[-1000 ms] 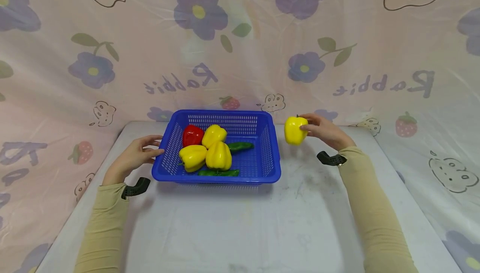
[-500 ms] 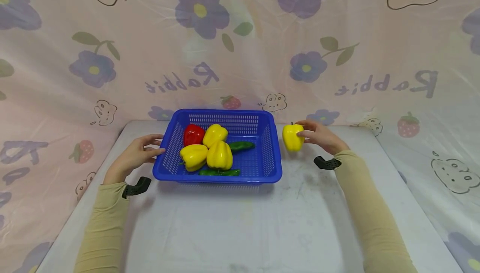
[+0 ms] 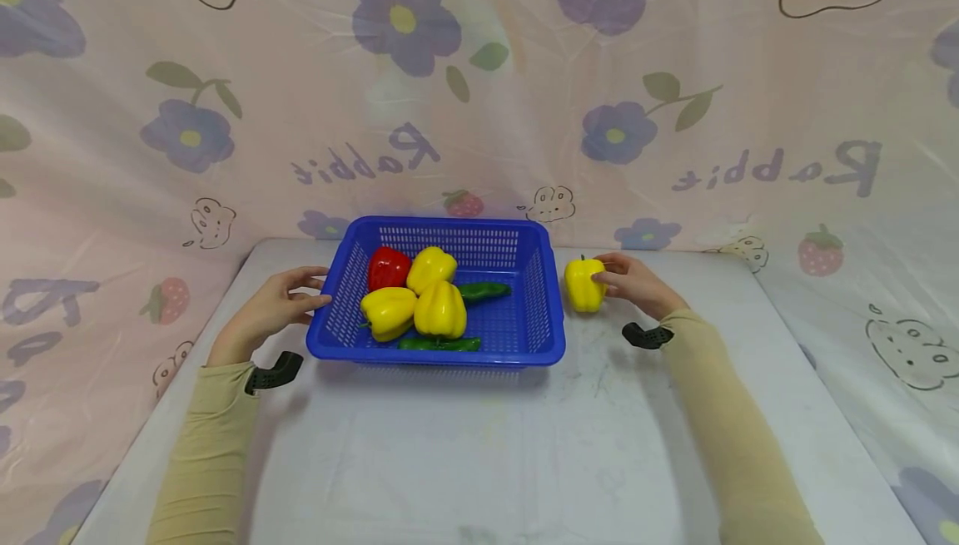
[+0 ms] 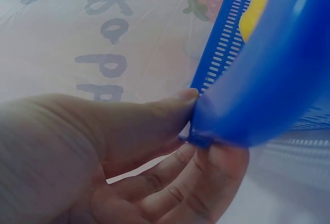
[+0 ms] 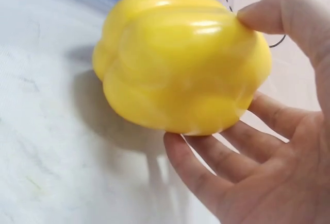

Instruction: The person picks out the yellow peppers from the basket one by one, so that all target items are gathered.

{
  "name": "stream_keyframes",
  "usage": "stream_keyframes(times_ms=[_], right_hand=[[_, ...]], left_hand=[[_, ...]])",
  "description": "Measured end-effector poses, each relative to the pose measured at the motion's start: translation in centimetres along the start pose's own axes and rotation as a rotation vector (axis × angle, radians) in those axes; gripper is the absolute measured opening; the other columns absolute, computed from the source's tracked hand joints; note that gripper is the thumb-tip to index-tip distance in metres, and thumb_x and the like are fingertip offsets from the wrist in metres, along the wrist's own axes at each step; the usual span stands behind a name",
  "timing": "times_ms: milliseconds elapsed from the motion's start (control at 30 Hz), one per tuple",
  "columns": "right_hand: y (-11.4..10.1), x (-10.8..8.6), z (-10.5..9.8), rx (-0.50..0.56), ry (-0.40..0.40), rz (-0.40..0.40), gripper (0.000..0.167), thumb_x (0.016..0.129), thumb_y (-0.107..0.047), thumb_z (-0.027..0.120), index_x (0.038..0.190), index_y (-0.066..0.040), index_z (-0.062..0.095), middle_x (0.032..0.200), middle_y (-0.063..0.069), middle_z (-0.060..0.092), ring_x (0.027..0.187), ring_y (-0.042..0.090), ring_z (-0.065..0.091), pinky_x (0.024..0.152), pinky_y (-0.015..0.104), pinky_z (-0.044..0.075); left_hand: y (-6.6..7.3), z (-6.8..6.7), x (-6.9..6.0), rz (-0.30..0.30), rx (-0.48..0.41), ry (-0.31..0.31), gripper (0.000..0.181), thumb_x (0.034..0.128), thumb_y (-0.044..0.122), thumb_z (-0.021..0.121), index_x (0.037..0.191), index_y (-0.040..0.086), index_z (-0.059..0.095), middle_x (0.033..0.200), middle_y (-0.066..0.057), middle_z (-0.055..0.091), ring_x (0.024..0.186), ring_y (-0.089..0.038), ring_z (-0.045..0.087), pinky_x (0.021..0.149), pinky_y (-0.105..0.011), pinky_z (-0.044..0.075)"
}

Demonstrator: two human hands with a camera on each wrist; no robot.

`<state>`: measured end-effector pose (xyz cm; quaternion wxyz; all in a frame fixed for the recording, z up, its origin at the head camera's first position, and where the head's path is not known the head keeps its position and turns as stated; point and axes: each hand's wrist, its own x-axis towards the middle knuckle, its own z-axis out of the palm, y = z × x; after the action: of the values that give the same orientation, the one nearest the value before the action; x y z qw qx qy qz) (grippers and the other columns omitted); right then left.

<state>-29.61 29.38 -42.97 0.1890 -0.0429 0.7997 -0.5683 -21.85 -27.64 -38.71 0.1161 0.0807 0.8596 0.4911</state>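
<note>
A blue plastic basket (image 3: 449,355) stands on the table with peppers inside. My left hand (image 3: 267,309) pinches its left rim; in the left wrist view the thumb (image 4: 160,112) lies over the rim and the fingers (image 4: 221,170) curl beneath. To the basket's right, my right hand (image 3: 637,283) holds a yellow bell pepper (image 3: 583,289) upright, stem up, at or just above the table. The right wrist view shows the thumb (image 5: 268,15) on one side of that yellow pepper (image 5: 180,64) and the fingertips on the other.
Inside the basket, a red bell pepper (image 3: 388,268), several yellow bell peppers (image 3: 439,310) and two green chili peppers (image 3: 485,291) lie toward the left and middle. A patterned curtain (image 3: 479,96) hangs behind the white table (image 3: 464,445).
My right hand has lowered the yellow bell pepper toward the table, drifting slightly left. The left hand keeps its place on the basket rim.
</note>
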Motion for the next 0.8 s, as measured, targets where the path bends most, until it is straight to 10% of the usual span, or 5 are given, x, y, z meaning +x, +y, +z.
stream_keyframes(times_ms=[800], right_hand=[[1.5, 0.8, 0.5, 0.093, 0.041, 0.009, 0.065, 0.098, -0.024, 0.053, 0.148, 0.003, 0.021, 0.147, 0.023, 0.029, 0.128, 0.038, 0.036, 0.106, 0.049, 0.034]], left_hand=[[0.2, 0.1, 0.0, 0.015, -0.01, -0.001, 0.063, 0.0951, 0.019, 0.061, 0.145, -0.005, 0.031, 0.13, -0.03, 0.044, 0.098, -0.034, 0.062, 0.077, -0.037, 0.056]])
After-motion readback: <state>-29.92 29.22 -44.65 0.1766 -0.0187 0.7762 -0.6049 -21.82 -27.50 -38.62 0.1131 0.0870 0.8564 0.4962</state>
